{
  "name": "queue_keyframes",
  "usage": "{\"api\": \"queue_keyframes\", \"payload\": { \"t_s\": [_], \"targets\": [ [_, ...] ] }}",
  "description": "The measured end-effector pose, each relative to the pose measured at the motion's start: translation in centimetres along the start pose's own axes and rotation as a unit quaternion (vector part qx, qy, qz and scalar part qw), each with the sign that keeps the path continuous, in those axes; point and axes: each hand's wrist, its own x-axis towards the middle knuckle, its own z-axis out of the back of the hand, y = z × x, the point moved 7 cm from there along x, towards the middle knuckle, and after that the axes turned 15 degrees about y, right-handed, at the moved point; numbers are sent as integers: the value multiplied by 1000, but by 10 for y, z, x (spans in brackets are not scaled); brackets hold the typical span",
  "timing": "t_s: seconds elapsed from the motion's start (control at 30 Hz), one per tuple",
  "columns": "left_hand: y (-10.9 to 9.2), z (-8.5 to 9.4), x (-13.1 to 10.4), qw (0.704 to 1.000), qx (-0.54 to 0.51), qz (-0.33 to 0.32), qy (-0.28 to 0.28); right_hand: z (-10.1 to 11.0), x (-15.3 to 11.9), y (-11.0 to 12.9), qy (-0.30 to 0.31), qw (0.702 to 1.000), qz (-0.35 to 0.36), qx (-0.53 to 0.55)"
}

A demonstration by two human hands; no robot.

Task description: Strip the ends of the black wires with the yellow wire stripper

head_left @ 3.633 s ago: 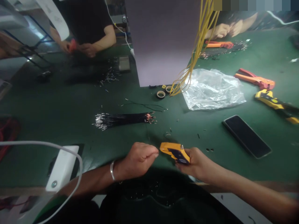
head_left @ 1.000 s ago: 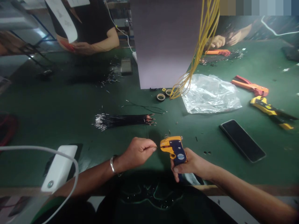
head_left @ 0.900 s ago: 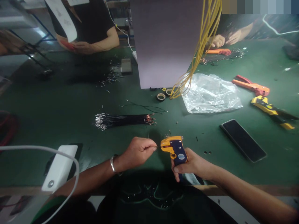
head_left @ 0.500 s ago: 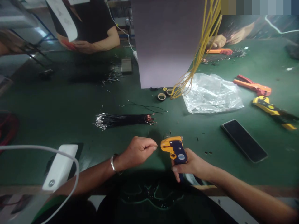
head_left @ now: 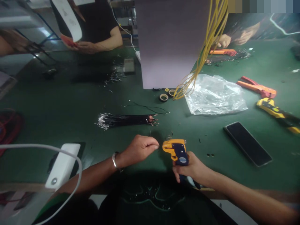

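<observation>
My left hand (head_left: 142,149) is closed in a pinch, thumb against forefinger; what sits between the fingertips is too small to make out. A thin dark strand (head_left: 150,132) shows just behind its knuckles. Just to the right, my right hand (head_left: 191,167) grips a yellow and dark blue pistol-shaped wire stripper (head_left: 179,150) by its handle. The stripper's jaws point left at the pinched fingertips, a small gap apart. Beyond my left hand lies a bundle of black wires (head_left: 126,120), with silvery ends at the left and coppery ends at the right.
Behind the bundle lie loose black wires (head_left: 147,107) and tape rolls (head_left: 163,97). A clear plastic bag (head_left: 215,97), yellow wires (head_left: 199,68), orange pliers (head_left: 260,87), a yellow-black tool (head_left: 272,111) and a phone (head_left: 248,143) are rightward. A white device (head_left: 63,165) is left. Co-workers' hands (head_left: 86,47) are across.
The whole view has shifted slightly to the right. Both hands keep nearly the same pose, the left still pinched close to the stripper's jaws.
</observation>
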Motion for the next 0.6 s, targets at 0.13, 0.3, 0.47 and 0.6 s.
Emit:
{"api": "queue_keyframes", "payload": {
  "t_s": [0.13, 0.3, 0.47, 0.6],
  "targets": [
    [1, -3, -1, 999, 38, -11, 6, 7, -1, -13, -29, 1000, -8, 4],
    [-5, 5, -5, 993, 115, -30, -5, 13, 0, -3, -27, 999, -7, -25],
    [-3, 19, -10, 993, 119, -5, -28, 8, -3, 17, 14, 1000, -6, -6],
    [3, 23, -11, 993, 103, -2, -50, 16, -6, 21, 0, 998, 29, 47]
  ]
}}
